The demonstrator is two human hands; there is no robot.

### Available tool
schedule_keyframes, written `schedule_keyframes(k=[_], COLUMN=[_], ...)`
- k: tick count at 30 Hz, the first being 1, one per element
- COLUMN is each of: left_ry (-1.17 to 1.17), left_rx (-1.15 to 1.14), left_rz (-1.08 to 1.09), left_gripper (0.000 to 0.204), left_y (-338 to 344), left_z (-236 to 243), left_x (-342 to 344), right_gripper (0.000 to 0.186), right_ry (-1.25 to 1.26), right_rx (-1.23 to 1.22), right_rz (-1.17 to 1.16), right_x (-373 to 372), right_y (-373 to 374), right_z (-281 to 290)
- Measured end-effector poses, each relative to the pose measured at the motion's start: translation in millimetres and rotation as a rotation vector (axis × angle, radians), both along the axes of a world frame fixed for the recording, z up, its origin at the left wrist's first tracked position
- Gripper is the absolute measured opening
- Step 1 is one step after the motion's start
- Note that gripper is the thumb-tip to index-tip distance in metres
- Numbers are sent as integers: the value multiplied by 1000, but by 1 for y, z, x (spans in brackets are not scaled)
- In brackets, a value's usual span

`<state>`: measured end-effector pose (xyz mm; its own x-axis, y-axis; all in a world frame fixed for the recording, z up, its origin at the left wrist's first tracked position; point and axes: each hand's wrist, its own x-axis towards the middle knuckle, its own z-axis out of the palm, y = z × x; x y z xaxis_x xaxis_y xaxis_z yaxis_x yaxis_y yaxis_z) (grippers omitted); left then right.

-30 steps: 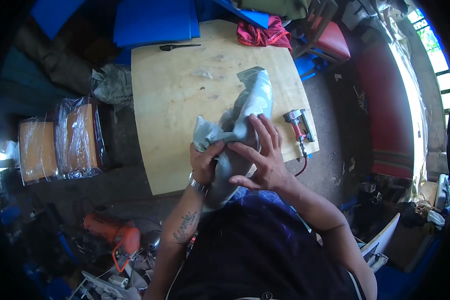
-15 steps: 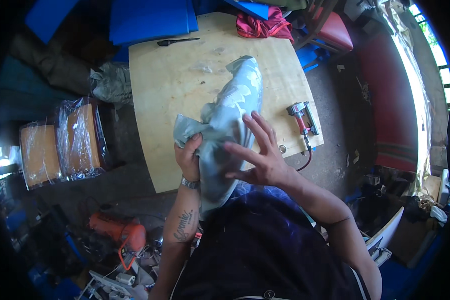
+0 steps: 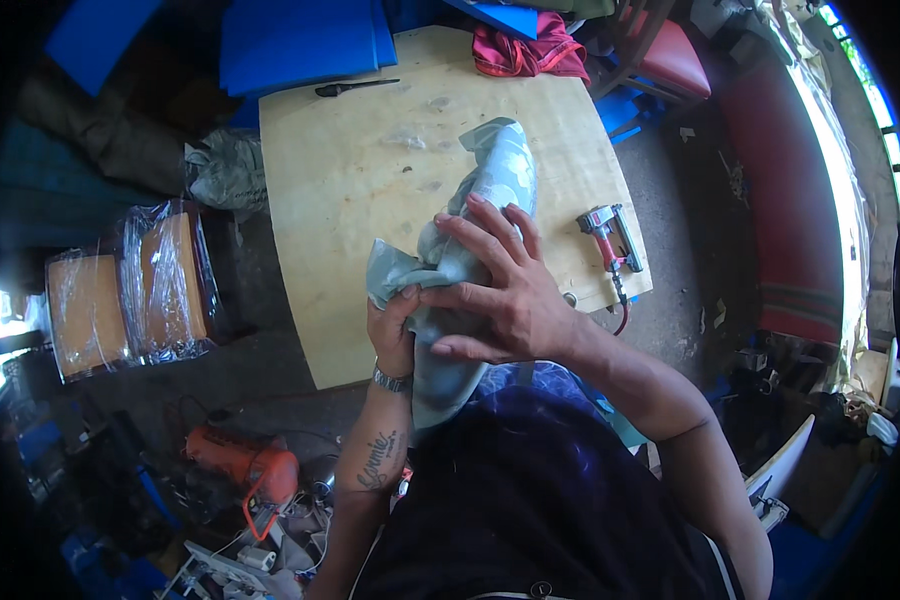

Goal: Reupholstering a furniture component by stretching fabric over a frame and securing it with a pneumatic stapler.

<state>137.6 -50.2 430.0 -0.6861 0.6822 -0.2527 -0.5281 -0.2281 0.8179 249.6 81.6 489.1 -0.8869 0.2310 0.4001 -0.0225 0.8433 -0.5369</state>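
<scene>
A padded piece wrapped in pale grey-green fabric with a light leaf pattern [image 3: 508, 170] is held up on edge above the near part of the wooden tabletop [image 3: 335, 190]. My left hand [image 3: 392, 332] grips a bunched fold of the fabric on its left side, thumb on top. Across the face of the pad lies my right hand [image 3: 513, 300], fingers spread, pressing on the cloth without gripping it. A loose flap of fabric sticks out above my left hand, and another at the far end. The pad's underside is hidden.
A red and silver staple gun [image 3: 605, 240] with a hose lies at the table's right. A dark, thin-bladed tool [image 3: 350, 88], blue sheets [image 3: 300, 45] and red cloth [image 3: 530, 48] are at the far edge. Plastic-wrapped brown pads [image 3: 170, 280] stand left, near an orange tank [image 3: 240, 465].
My right hand has moved forward and left, from hovering by the pad onto its fabric. The pad has shifted slightly right, with my left hand still gripping the fold.
</scene>
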Motion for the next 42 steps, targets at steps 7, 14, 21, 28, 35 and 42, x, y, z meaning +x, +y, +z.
schedule_keyframes(k=[7,14,21,28,35,42], left_ry=[-167,40,-76,-51,265,184], left_rx=[209,5,65,108,-161,-92], left_rz=[-160,-305,-183,-199,-37,128], left_gripper=[35,37,37,35,27,17], left_y=[12,31,96,120,96,77], left_z=[15,25,27,36,32,46], left_x=[3,-22,-37,-39,-14,25], right_gripper=[48,66,70,60,50,34], right_ry=[27,59,486,586,401,186], right_rx=[-14,-145,-717,-841,-686,-431], right_rz=[-8,99,5,-166,-99,215], right_x=[11,-7,-39,-3,-8,-7], right_y=[10,46,90,106,113,116], right_z=[4,-3,-26,-49,-21,19])
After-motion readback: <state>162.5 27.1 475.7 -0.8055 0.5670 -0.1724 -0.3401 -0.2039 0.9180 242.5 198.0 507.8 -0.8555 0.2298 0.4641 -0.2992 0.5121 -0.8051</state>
